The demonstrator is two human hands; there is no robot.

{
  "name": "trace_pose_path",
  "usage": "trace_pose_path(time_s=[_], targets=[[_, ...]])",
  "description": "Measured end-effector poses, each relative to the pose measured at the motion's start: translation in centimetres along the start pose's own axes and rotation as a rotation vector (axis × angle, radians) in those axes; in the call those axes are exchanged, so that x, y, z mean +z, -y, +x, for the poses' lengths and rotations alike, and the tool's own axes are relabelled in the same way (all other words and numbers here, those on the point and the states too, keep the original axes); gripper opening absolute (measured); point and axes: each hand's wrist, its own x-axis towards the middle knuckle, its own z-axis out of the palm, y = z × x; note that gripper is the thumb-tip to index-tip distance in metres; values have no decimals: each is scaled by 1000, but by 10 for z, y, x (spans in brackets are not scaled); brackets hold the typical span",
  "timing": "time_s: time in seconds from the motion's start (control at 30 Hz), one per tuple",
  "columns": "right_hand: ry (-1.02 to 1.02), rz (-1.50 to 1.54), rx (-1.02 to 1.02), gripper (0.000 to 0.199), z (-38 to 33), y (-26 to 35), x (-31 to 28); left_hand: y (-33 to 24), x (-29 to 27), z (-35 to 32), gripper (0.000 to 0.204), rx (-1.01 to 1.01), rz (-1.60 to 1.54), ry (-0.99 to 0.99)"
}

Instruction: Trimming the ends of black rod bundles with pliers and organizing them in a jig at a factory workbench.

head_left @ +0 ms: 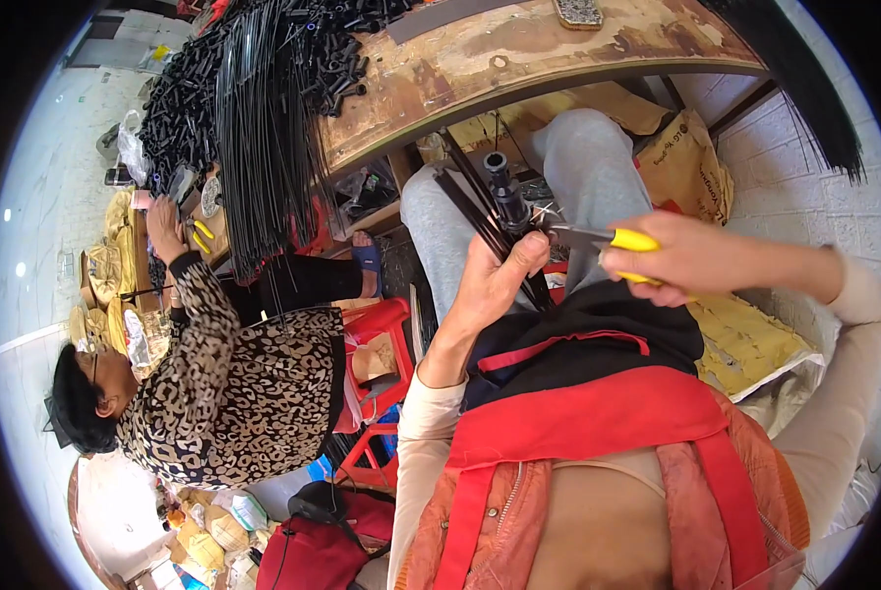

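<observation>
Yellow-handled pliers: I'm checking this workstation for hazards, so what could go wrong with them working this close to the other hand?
1. The yellow-handled pliers in the right hand bite right beside the left hand; a slip could nick its fingers.
2. The bundle of thin black rods with its black tubular fitting is held over the lap, so the rod ends could jab the legs.

Your right hand (691, 261) hides most of the yellow pliers handles (635, 241), and your left hand (495, 280) covers the black rods' (475, 202) lower ends.
</observation>
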Motion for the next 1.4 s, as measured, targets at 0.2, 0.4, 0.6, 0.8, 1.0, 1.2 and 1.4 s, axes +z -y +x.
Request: trace_pose_path(time_s=[0.2, 0.4, 0.6, 0.8, 1.0, 1.2, 1.4], targets=[[-76, -513, 178, 42, -39, 46, 13, 11, 25, -31, 20, 17, 43, -95], [-287, -569, -376, 34, 1, -47, 38, 2, 34, -40, 25, 41, -27, -170], [-776, -958, -619, 60, 3, -47, 42, 0, 24, -42, 25, 53, -73, -108], [-859, -1102, -717, 65, 5, -41, 32, -2, 23, -39, 30, 16, -66, -93], [-902, -1214, -713, 61, -1, -39, 29, -6, 24, -38, 20, 28, -108, -111], [-945, -1140, -646, 60, 2, -40, 37, -3, 27, -44, 15, 15, -98, -178], [-947, -1125, -741, 65, 3, -36, 51, -3, 24, -54, 15, 35, -130, -121]])
